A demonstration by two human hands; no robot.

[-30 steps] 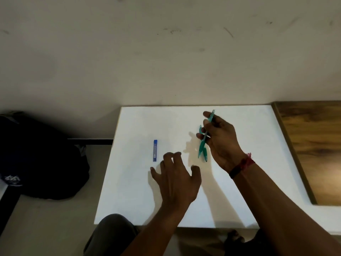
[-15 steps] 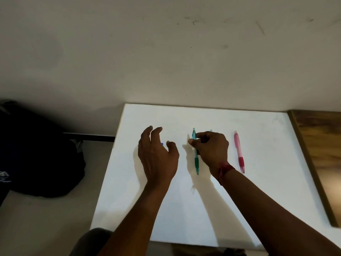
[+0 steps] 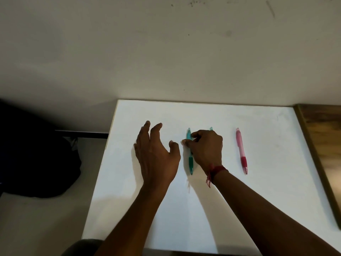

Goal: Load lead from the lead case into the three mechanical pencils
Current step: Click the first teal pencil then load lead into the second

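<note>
Three mechanical pencils lie lengthwise on the white table (image 3: 203, 209). My right hand (image 3: 205, 146) pinches the left teal pencil (image 3: 190, 159) near its upper half, and that pencil rests on the table. Only the top end of a second teal pencil (image 3: 211, 128) shows above my right knuckles. A pink pencil (image 3: 241, 151) lies apart to the right. My left hand (image 3: 156, 154) hovers to the left of the teal pencil with fingers spread and nothing in it. The blue lead case is hidden, probably under my left hand.
A wooden surface (image 3: 323, 145) adjoins the white table on the right. A dark bag (image 3: 36, 154) sits on the floor to the left. A pale wall stands right behind the table's far edge. My knee (image 3: 81, 248) shows below the near edge.
My right hand came down from holding teal pencils in the air to the table, where two teal pencils now lie. My left hand moved forward over the blue lead case, hiding it.
</note>
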